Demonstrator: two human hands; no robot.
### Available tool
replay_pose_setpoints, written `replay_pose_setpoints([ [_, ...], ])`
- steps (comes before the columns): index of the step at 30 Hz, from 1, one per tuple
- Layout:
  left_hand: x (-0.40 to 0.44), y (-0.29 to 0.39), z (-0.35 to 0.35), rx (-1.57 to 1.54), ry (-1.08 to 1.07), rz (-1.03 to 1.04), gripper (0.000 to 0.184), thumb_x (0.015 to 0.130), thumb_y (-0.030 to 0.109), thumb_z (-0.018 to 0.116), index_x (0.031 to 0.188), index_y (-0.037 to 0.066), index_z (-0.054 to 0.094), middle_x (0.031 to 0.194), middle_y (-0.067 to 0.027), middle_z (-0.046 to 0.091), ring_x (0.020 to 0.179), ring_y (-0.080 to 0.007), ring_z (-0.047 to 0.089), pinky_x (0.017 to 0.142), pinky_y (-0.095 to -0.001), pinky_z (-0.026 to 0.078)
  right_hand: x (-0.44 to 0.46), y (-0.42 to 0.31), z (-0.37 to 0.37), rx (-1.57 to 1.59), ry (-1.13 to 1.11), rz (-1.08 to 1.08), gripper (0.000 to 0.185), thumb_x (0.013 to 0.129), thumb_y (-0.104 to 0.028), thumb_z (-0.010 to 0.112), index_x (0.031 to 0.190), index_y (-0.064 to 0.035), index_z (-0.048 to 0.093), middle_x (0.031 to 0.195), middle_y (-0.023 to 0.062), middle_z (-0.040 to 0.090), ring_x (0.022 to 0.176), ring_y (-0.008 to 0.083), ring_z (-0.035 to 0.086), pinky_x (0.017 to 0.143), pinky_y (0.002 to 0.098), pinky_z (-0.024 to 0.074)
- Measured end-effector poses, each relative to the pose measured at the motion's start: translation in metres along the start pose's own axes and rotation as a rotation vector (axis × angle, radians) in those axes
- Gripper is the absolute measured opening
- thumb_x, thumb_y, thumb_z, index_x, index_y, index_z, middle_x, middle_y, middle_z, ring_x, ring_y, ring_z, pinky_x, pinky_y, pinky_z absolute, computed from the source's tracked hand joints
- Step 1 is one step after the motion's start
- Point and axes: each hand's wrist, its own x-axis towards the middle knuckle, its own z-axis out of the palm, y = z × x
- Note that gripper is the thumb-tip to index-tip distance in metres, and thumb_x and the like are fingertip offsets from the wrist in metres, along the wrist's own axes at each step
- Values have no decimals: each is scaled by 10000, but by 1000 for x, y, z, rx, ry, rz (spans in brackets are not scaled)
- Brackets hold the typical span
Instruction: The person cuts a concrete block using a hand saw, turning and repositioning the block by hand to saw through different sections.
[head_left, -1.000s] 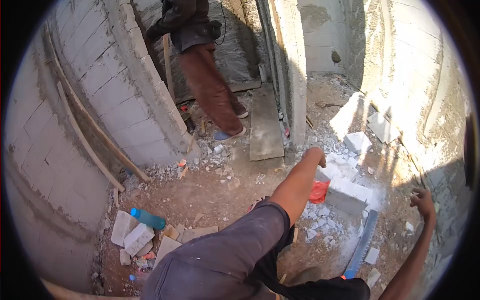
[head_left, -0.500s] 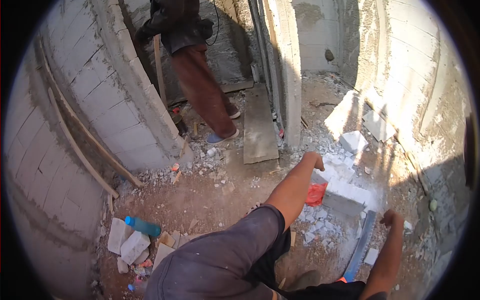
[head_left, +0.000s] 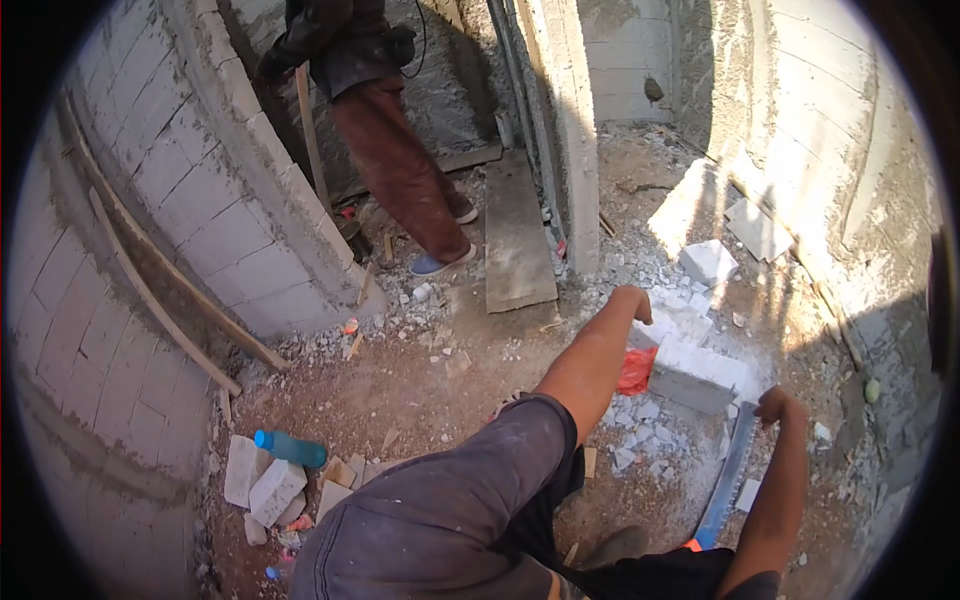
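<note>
My left hand is bent down at the wrist, just above the white rubble and the back of a pale building block. Its fingers are mostly hidden. My right hand is close to the tip of a handsaw, with its fingers curled in; whether anything is between them is not visible. The saw's toothed blade points away from me, and an orange part shows at its near end. Crumpled red plastic lies against the block's left side. White chips are scattered in front.
Another person stands at the back left beside a flat board. A blue bottle rests on broken blocks at left. Wooden strips lean on the left wall. A concrete post rises behind my left hand.
My right hand has moved slightly away from me, closer to the saw's tip. My left hand stays near the back of the block. The view has shifted slightly.
</note>
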Motion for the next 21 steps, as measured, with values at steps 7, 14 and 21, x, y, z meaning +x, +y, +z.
replay_pose_setpoints([
  [7,2,-2,0,52,36,6,563,820,477,761,1244,110,716,1341,-123,658,1212,-282,644,1029,-393,514,-32,-26,-19,-41,-75,42,306,843,-448,744,1047,-220,730,1031,46,735,938,281,691,800,403,548],
  [14,6,-2,1,52,48,18,557,804,479,768,1228,120,727,1327,-116,668,1220,-281,640,1025,-389,516,-3,0,-2,-176,-52,-61,307,846,-466,735,1035,-225,729,1008,45,730,941,283,693,801,401,553],
  [21,7,-3,0,22,14,-1,557,799,484,770,1220,120,732,1332,-119,663,1226,-285,635,1027,-391,514,3,12,4,16,-72,-38,360,832,-524,731,1061,-246,711,1054,47,709,994,282,677,828,411,549],
])
